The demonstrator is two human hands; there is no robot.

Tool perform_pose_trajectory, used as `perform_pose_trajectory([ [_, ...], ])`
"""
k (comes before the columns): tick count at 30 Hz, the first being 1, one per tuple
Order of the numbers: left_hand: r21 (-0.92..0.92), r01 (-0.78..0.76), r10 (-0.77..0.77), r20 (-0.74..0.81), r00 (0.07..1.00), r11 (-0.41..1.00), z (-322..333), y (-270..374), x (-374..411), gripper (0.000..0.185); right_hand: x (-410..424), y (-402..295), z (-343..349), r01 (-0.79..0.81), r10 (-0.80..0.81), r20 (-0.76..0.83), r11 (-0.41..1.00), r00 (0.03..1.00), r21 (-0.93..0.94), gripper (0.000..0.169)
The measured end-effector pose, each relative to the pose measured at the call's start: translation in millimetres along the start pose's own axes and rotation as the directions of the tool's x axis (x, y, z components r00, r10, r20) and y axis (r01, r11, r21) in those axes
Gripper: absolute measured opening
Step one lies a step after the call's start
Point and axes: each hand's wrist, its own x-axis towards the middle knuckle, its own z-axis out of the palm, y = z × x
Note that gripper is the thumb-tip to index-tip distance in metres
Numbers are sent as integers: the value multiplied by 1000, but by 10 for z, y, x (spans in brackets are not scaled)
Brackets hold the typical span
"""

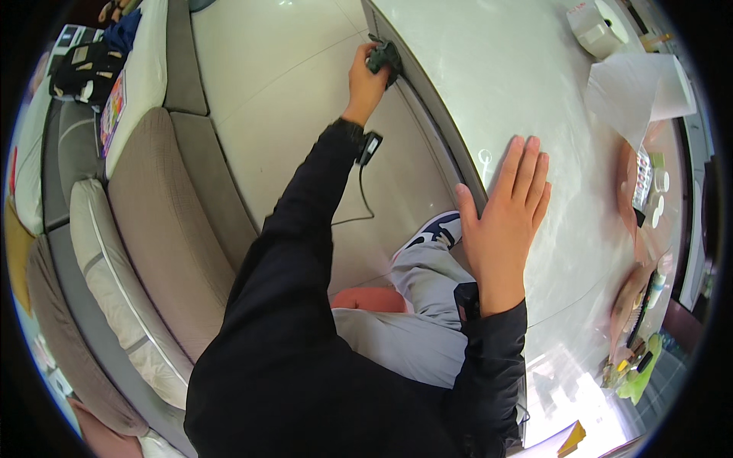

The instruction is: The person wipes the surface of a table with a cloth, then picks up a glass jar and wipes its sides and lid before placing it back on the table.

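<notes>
My left hand [368, 80], at the end of an outstretched black sleeve, grips a crumpled dark green cloth [385, 59]. The cloth is against the grey side of a low table [441, 123], near its far part. My right hand [507, 220] lies flat, palm down and fingers apart, on the pale glossy tabletop [567, 240] at its near edge. Nothing is held in it. A black device [371, 147] with a cable is strapped at my left wrist.
Paper rolls [598, 28] stand at the table's far right, with pink trays [627, 194] of small containers below them. A grey-brown sofa [166, 212] with cushions runs along the left. A red stool [369, 300] and my sneaker [432, 232] are beneath me on the tiled floor [280, 97].
</notes>
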Motion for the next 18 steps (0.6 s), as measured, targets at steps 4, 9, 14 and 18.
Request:
perform_pose_trajectory([
  [4, -61, 157, -146, 153, 977, 986, -114, 543, -541, 39, -11, -23, -16, 8, -8, 10, 1000, 1000, 17, 93],
  [9, 51, -247, 222, 295, 929, 968, -59, 911, -1266, 47, -4, 17, -23, 4, -5, 31, 1000, 1000, 12, 93],
  [14, 208, -269, 214, 252, 944, 940, -82, 809, -1233, 47, -18, 21, -7, 34, -34, 4, 999, 999, 16, 95],
  [18, 198, -137, 101, 183, 978, 971, 122, 956, -1512, 49, -8, 54, -20, 56, -58, 35, 997, 998, 55, 95],
])
